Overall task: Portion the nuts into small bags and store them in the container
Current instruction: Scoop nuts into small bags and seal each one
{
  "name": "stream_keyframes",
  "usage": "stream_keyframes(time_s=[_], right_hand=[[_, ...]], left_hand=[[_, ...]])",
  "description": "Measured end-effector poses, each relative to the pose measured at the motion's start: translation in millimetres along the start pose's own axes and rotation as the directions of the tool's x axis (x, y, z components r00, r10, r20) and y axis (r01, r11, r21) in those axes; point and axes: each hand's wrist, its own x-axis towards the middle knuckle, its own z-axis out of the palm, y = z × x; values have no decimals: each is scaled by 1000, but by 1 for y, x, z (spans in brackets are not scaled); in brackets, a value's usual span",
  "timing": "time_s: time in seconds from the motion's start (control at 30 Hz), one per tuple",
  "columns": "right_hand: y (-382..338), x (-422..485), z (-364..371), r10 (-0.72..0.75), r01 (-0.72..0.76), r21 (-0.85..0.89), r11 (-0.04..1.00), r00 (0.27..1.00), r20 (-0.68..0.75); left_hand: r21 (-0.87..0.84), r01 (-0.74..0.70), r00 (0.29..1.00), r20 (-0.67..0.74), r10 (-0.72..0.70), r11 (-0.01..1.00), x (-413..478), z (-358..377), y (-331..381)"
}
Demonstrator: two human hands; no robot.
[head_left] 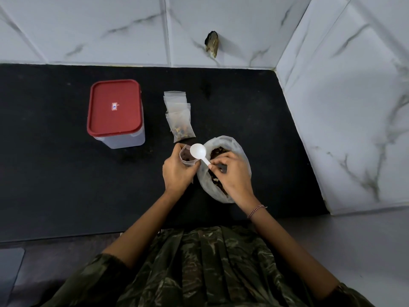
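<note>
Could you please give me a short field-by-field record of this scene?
left hand: holds a small zip bag open, partly filled
right hand: pinches the white spoon by its handle; the bowl looks empty
supply: large plastic bag of nuts, open, under the right hand
container: red lid on, standing on the black counter
filled bag: one, overlapping the spare zip bags

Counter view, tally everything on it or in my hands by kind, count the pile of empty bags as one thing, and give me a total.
Container with red lid: 1
White spoon, in right hand: 1
Large nut bag: 1
Small bags with nuts: 2 (lying bag; held bag in left hand)
Empty-bag pile: 1
Total: 6
</note>
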Motion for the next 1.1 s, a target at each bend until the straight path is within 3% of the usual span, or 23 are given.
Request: stream_keyframes(time_s=[0.2,0.5,0.7,0.87,0.93,1.03,1.1], right_hand=[[-7,-9,5,110,-117,104,988,991,76],[-13,-24,41,124,-21,-267,964,919,375],[-16,-25,52,135,46,-473,880,930,342],[-22,-25,54,165,48,-530,846,924,346],[-25,-22,46,111,42,-474,880,950,291],[-33,-16,37,-4,31,-182,983,989,149],[-39,-14,42,-29,34,-35,999,991,128]], left_hand=[[32,26,995,-100,-22,999,-1,-13,-7],[46,30,986,-163,-22,999,3,-29,-12],[35,4,989,-149,1,999,2,-34,-13],[-7,-2,995,-103,1,1000,2,-38,-14],[-65,-12,997,-80,6,998,3,-40,-15],[-158,-47,998,-45,40,986,5,-41,-16],[-204,-72,997,-11,72,976,7,-40,-16]])
